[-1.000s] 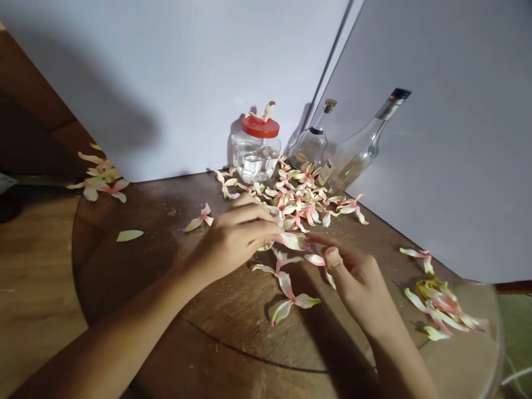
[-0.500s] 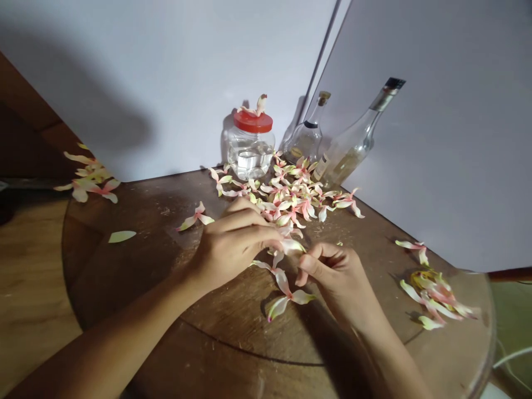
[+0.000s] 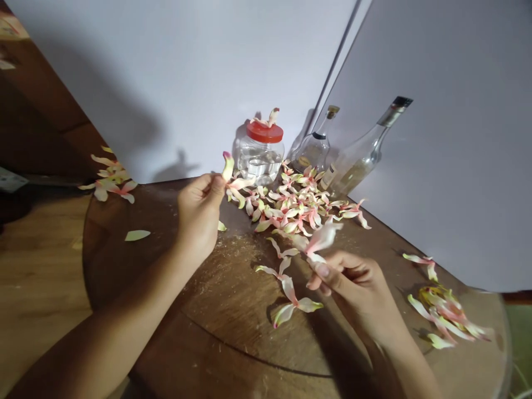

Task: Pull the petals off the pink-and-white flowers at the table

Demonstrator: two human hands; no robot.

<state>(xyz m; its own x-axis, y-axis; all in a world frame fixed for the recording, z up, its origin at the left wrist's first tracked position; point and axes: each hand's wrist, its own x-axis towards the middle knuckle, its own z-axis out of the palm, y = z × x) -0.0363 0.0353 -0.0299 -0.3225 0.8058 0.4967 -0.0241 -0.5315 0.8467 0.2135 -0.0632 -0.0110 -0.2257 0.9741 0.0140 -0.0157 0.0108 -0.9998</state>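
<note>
My left hand is closed, pinching a pale flower with a purple-tipped petal, raised in front of the jar. Lower and to the right, my right hand pinches a blurred pinkish-white flower by one end. Between and beyond the hands spreads a heap of pink and cream flowers. A few more run toward me in a line, the nearest being a three-petalled flower on the brown round-edged table.
A clear jar with a red lid stands at the back, a flower on its lid. Beside it are a squat bottle and a tall leaning bottle. Flower clusters lie at left and right; a loose petal lies left.
My hands have moved apart. The left went up and left, now with the purple-tipped flower showing in it; the right holds a flower upward. The view has shifted slightly.
</note>
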